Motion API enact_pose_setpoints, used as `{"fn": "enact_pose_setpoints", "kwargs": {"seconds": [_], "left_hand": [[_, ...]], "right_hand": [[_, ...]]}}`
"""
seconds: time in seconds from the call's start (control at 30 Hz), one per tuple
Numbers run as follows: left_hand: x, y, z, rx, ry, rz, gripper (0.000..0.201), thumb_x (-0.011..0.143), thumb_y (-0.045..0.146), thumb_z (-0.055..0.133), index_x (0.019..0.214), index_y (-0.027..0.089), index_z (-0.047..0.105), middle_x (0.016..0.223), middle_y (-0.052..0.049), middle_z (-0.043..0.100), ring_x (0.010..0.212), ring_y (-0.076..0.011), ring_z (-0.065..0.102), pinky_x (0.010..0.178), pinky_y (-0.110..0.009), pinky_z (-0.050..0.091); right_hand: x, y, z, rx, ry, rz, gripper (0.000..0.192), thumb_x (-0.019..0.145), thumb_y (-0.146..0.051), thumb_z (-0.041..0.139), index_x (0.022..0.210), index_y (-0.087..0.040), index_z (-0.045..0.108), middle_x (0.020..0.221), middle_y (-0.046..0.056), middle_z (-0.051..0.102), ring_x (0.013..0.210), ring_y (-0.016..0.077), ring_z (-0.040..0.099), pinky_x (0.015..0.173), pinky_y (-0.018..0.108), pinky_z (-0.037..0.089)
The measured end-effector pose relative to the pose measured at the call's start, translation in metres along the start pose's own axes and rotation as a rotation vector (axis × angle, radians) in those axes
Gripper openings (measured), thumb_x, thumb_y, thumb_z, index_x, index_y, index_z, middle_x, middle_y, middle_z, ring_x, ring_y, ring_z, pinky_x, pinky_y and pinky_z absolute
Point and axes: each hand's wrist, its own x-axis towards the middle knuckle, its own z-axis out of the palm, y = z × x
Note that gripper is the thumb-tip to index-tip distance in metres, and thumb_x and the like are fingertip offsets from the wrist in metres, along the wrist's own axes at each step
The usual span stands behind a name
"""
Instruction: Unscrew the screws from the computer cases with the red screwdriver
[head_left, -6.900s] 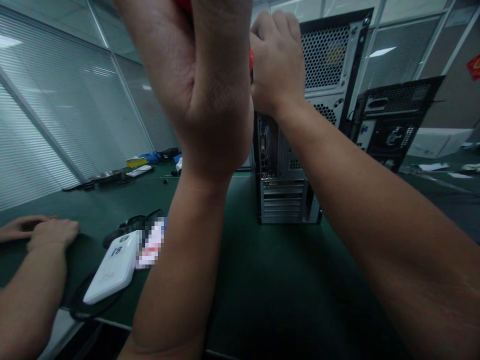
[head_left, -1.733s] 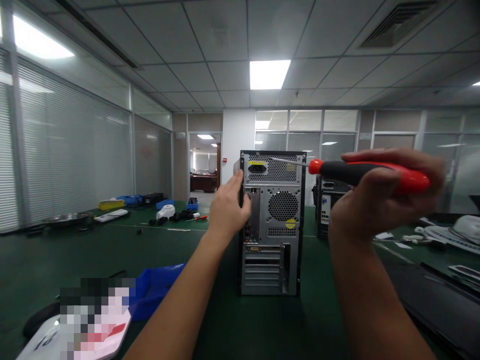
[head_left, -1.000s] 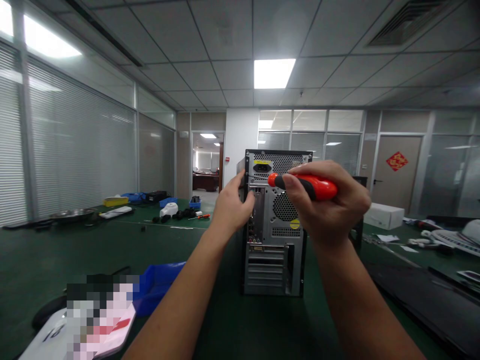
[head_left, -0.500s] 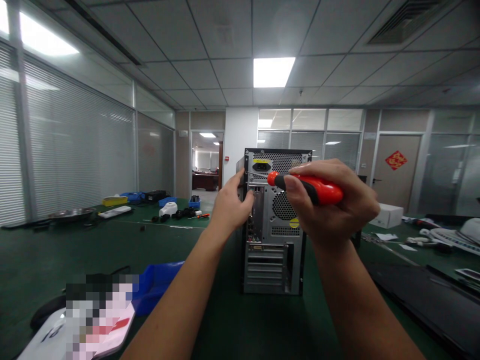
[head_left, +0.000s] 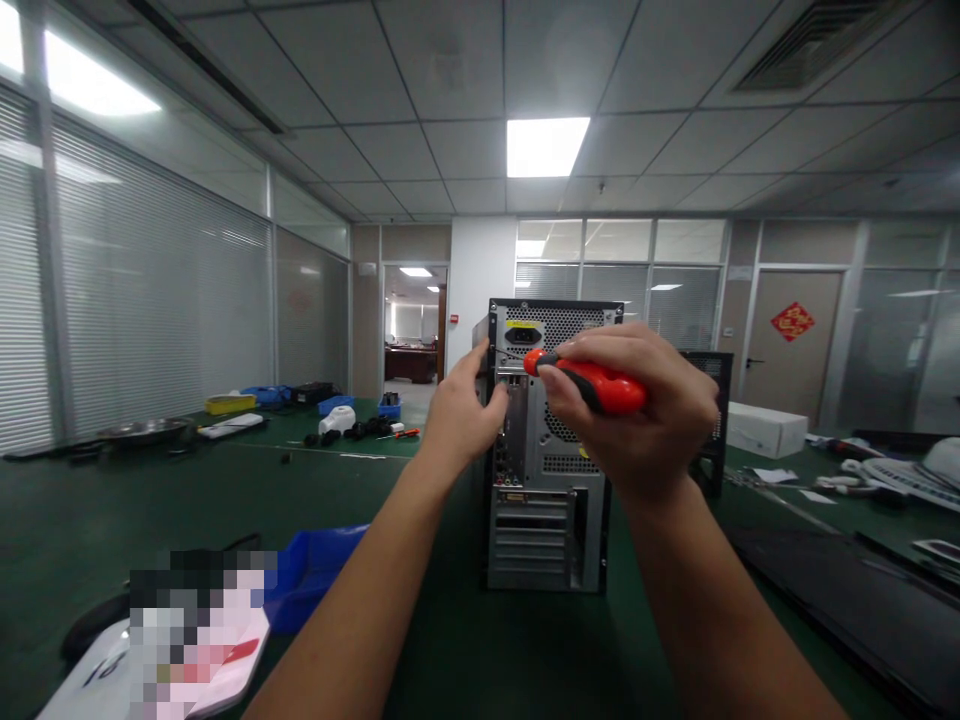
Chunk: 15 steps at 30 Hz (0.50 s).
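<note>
Two forearms are seen rising from the bottom edge toward mid-frame. A blue tray (head_left: 311, 575) lies at lower left on the green table (head_left: 112, 500). The right hand (head_left: 637, 420) is closed around a red screwdriver (head_left: 592, 383), its tip aimed left at the upper left corner of the computer case (head_left: 551, 470). That edge is touched by the left hand (head_left: 459, 415), fingers loosely curled. A second case (head_left: 709, 420) stands behind, right of centre.
</note>
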Motion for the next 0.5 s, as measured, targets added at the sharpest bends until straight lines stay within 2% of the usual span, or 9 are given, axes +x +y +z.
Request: {"fn": "enact_pose_setpoints", "kwargs": {"seconds": [0.2, 0.33, 0.4, 0.5], "left_hand": [[-0.001, 0.003, -0.001, 0.004, 0.008, 0.011, 0.061, 0.088, 0.025, 0.059, 0.148, 0.021, 0.048, 0.150, -0.012, 0.054, 0.134, -0.0291, 0.059, 0.118, -0.056, 0.049], [-0.001, 0.009, -0.004, 0.014, -0.001, 0.078, 0.052, 0.089, 0.024, 0.059, 0.140, 0.021, 0.054, 0.151, -0.011, 0.054, 0.141, -0.0284, 0.051, 0.124, -0.055, 0.042], [-0.001, 0.013, -0.005, 0.046, 0.001, 0.134, 0.045, 0.091, 0.028, 0.058, 0.135, 0.021, 0.057, 0.149, -0.010, 0.055, 0.141, -0.0280, 0.051, 0.123, -0.054, 0.043], [-0.002, 0.021, -0.009, 0.085, 0.038, 0.225, 0.039, 0.094, 0.032, 0.057, 0.131, 0.021, 0.058, 0.145, -0.011, 0.057, 0.138, -0.0270, 0.053, 0.121, -0.051, 0.046]], "right_hand": [[0.006, -0.007, -0.001, -0.001, -0.084, 0.072, 0.015, 0.082, -0.020, 0.076, 0.095, -0.020, 0.069, 0.090, 0.004, 0.070, 0.086, 0.0176, 0.066, 0.080, 0.036, 0.056], [0.010, -0.013, -0.002, -0.043, -0.165, 0.081, 0.022, 0.083, -0.026, 0.077, 0.103, -0.021, 0.071, 0.104, 0.007, 0.063, 0.095, 0.0183, 0.064, 0.082, 0.037, 0.057], [0.010, -0.016, -0.001, -0.058, -0.164, 0.042, 0.026, 0.082, -0.026, 0.078, 0.107, -0.022, 0.070, 0.105, 0.007, 0.061, 0.096, 0.0188, 0.063, 0.081, 0.038, 0.059], [0.010, -0.020, 0.001, 0.020, -0.116, -0.008, 0.034, 0.081, -0.019, 0.079, 0.113, -0.020, 0.067, 0.103, 0.007, 0.066, 0.096, 0.0194, 0.065, 0.079, 0.038, 0.061]]}}
